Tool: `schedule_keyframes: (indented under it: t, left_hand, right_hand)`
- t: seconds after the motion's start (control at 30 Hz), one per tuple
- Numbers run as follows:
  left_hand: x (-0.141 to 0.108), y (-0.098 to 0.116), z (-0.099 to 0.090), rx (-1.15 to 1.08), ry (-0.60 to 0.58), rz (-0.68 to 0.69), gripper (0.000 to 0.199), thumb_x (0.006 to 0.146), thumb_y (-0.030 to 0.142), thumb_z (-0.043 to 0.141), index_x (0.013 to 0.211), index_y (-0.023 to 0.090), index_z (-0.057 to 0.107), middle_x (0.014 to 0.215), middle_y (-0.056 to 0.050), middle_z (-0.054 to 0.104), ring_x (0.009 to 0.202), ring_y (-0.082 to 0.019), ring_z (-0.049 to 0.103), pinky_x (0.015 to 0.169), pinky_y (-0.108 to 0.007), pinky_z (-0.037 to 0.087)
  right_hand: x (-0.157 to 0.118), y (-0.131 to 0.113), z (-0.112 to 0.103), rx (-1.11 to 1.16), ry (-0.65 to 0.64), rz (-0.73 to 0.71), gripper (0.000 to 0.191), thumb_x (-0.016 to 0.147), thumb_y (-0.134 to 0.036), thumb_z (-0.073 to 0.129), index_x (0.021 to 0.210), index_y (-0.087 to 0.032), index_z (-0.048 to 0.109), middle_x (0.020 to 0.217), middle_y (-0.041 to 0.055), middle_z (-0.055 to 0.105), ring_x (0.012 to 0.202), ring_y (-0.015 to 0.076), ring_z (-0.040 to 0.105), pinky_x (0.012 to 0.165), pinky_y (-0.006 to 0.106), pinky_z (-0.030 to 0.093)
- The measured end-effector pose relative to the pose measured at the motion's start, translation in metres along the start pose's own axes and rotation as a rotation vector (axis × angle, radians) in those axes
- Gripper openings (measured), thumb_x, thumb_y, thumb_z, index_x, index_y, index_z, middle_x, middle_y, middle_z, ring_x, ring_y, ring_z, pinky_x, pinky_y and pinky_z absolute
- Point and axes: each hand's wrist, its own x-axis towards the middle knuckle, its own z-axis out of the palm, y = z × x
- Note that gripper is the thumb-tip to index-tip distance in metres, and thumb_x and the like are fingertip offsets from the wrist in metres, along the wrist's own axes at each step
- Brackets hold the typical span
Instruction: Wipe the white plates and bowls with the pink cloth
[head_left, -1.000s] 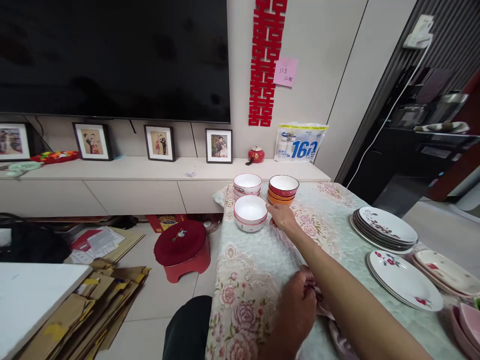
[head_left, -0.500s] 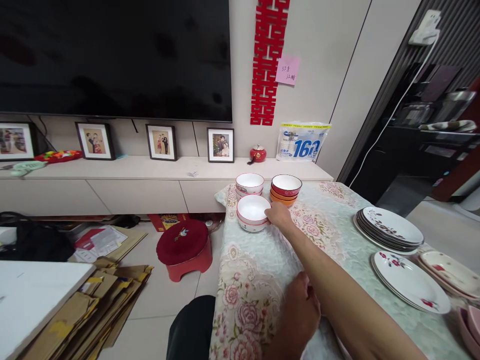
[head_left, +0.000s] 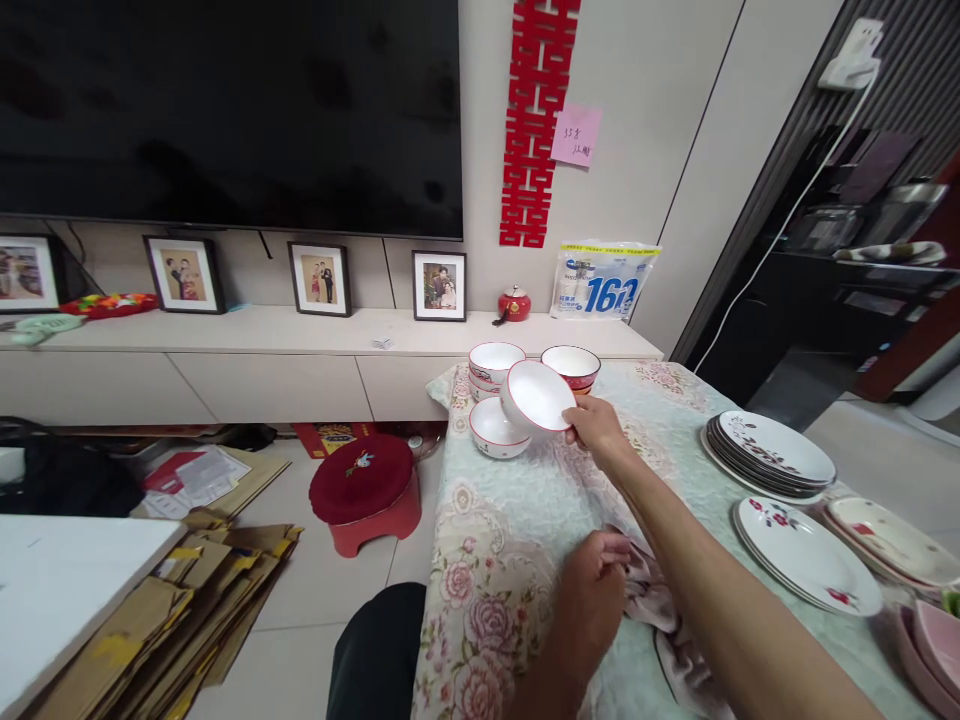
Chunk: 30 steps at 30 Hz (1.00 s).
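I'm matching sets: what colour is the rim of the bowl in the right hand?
Red, edging the white bowl; it shows in the head view.

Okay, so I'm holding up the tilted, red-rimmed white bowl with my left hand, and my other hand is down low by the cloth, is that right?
Not quite: the head view shows the right hand, not the left, holding up the tilted, red-rimmed white bowl. The other hand is down low by the cloth.

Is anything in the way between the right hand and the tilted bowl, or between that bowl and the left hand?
No, nothing visible. The right hand holds the tilted bowl by its rim, and only tablecloth shows between that bowl and the left hand.
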Motion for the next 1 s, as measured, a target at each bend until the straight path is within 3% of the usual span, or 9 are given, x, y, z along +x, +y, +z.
schedule_keyframes:
  t: [0.17, 0.27, 0.33, 0.43, 0.57, 0.67, 0.77, 0.9, 1.0]
  left_hand:
    - [0.002, 0.023, -0.007, -0.515, 0.230, -0.024, 0.042, 0.077, 0.040, 0.062, 0.108, 0.013, 0.059, 0.113, -0.016, 0.065, 0.101, -0.026, 0.063, 0.091, -0.038, 0.046]
    - [0.002, 0.037, -0.012, -0.709, 0.235, -0.012, 0.057, 0.082, 0.055, 0.054, 0.128, 0.021, 0.049, 0.134, -0.015, 0.054, 0.115, -0.029, 0.058, 0.094, -0.043, 0.048]
    - [0.001, 0.041, -0.013, -0.708, 0.147, 0.046, 0.061, 0.083, 0.059, 0.052, 0.135, 0.028, 0.042, 0.140, -0.012, 0.050, 0.120, -0.030, 0.054, 0.093, -0.047, 0.049]
    - [-0.003, 0.042, -0.011, -0.588, 0.062, 0.106, 0.069, 0.080, 0.040, 0.065, 0.141, 0.029, 0.034, 0.137, -0.012, 0.052, 0.118, -0.030, 0.056, 0.089, -0.047, 0.051]
    - [-0.005, 0.039, -0.010, -0.453, 0.149, 0.153, 0.077, 0.073, 0.027, 0.071, 0.141, 0.027, 0.035, 0.136, -0.012, 0.053, 0.112, -0.029, 0.058, 0.083, -0.041, 0.055]
    - [-0.004, 0.038, -0.012, -0.406, 0.241, 0.180, 0.078, 0.072, 0.027, 0.071, 0.141, 0.027, 0.034, 0.141, -0.012, 0.048, 0.117, -0.030, 0.055, 0.080, -0.037, 0.056]
    - [-0.002, 0.037, -0.012, -0.386, 0.303, 0.184, 0.082, 0.071, 0.027, 0.071, 0.142, 0.028, 0.031, 0.144, -0.013, 0.044, 0.122, -0.031, 0.051, 0.080, -0.036, 0.056]
    - [-0.003, 0.036, -0.010, -0.340, 0.315, 0.188, 0.087, 0.069, 0.027, 0.073, 0.143, 0.028, 0.029, 0.145, -0.011, 0.044, 0.126, -0.030, 0.049, 0.088, -0.038, 0.054]
    - [-0.005, 0.033, -0.008, -0.286, 0.322, 0.219, 0.085, 0.069, 0.027, 0.074, 0.143, 0.027, 0.031, 0.148, -0.010, 0.041, 0.130, -0.028, 0.046, 0.100, -0.039, 0.047]
  right_hand:
    - [-0.041, 0.030, -0.047, 0.156, -0.014, 0.019, 0.040, 0.066, -0.024, 0.049, 0.100, -0.012, 0.066, 0.037, -0.0057, 0.047, 0.036, 0.0109, 0.044, 0.037, 0.019, 0.025]
    - [-0.067, 0.053, -0.063, 0.167, -0.060, 0.052, 0.043, 0.067, -0.026, 0.050, 0.103, -0.012, 0.066, 0.039, -0.0056, 0.048, 0.036, 0.0111, 0.046, 0.036, 0.019, 0.025]
    - [-0.082, 0.067, -0.064, 0.125, -0.095, 0.064, 0.043, 0.068, -0.026, 0.050, 0.105, -0.012, 0.066, 0.040, -0.0052, 0.050, 0.037, 0.0114, 0.047, 0.037, 0.019, 0.026]
    - [-0.097, 0.082, -0.058, 0.101, -0.138, 0.057, 0.042, 0.073, -0.026, 0.049, 0.109, -0.014, 0.065, 0.042, -0.0051, 0.051, 0.039, 0.0113, 0.046, 0.039, 0.019, 0.029]
    - [-0.111, 0.092, -0.060, 0.255, -0.243, 0.027, 0.047, 0.082, -0.040, 0.051, 0.120, -0.013, 0.060, 0.052, -0.0034, 0.056, 0.044, 0.0114, 0.048, 0.044, 0.021, 0.037]
    - [-0.118, 0.098, -0.079, 0.266, -0.381, -0.065, 0.051, 0.081, -0.046, 0.060, 0.122, -0.015, 0.061, 0.082, 0.0044, 0.067, 0.074, 0.0167, 0.061, 0.067, 0.028, 0.049]
    - [-0.124, 0.104, -0.094, 0.081, -0.549, -0.192, 0.045, 0.071, -0.037, 0.074, 0.113, -0.023, 0.069, 0.109, 0.0061, 0.065, 0.104, 0.0225, 0.058, 0.092, 0.035, 0.045]
    - [-0.129, 0.109, -0.094, -0.065, -0.607, -0.170, 0.021, 0.070, -0.021, 0.069, 0.090, -0.022, 0.074, 0.093, 0.0029, 0.067, 0.087, 0.0187, 0.061, 0.078, 0.030, 0.046]
    - [-0.131, 0.109, -0.096, 0.057, -0.644, -0.060, 0.011, 0.073, -0.020, 0.066, 0.081, -0.018, 0.072, 0.070, -0.0007, 0.064, 0.065, 0.0131, 0.056, 0.060, 0.023, 0.042]
